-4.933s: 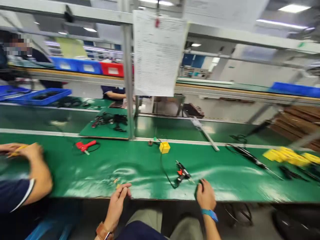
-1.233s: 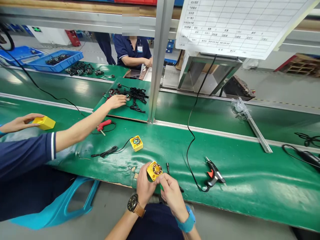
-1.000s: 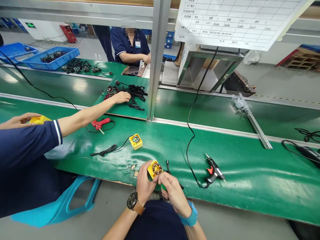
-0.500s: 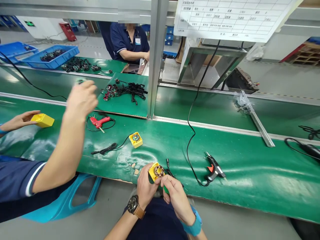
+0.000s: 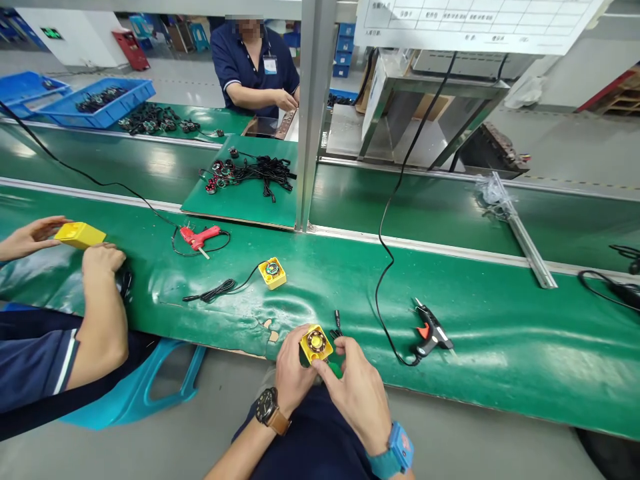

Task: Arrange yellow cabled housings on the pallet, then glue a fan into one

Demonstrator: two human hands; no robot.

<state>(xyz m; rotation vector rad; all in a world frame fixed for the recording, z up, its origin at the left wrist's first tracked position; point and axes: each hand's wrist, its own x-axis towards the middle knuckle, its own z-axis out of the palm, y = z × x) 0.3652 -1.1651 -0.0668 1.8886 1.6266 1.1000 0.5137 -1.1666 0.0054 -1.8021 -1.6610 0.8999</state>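
Observation:
My left hand point(image 5: 294, 367) is closed around a small yellow square housing point(image 5: 305, 341), its open side facing up. A ring with copper-coloured windings point(image 5: 317, 341) sits inside the housing. The thumb of my right hand point(image 5: 357, 383) lies at the near right edge of the housing, with its fingers curled beside it. A bright green piece point(image 5: 335, 368) shows between that thumb and the fingers; its kind and whether I grip it are hidden. Just past my right fingertips a black cable with a plug point(image 5: 337, 320) lies on the bench.
Another yellow housing point(image 5: 273, 274) with a cable lies ahead. A black glue gun point(image 5: 433, 333) is to the right, a red one point(image 5: 200, 236) to the left. Beside me a co-worker's hands point(image 5: 103, 260) handle a yellow housing point(image 5: 80, 235). Cabled parts point(image 5: 265, 175) lie on a board.
My right hand has spread its thumb and index finger and shifted slightly, uncovering the ring. The co-worker's raised hand has come down to the yellow housing at left.

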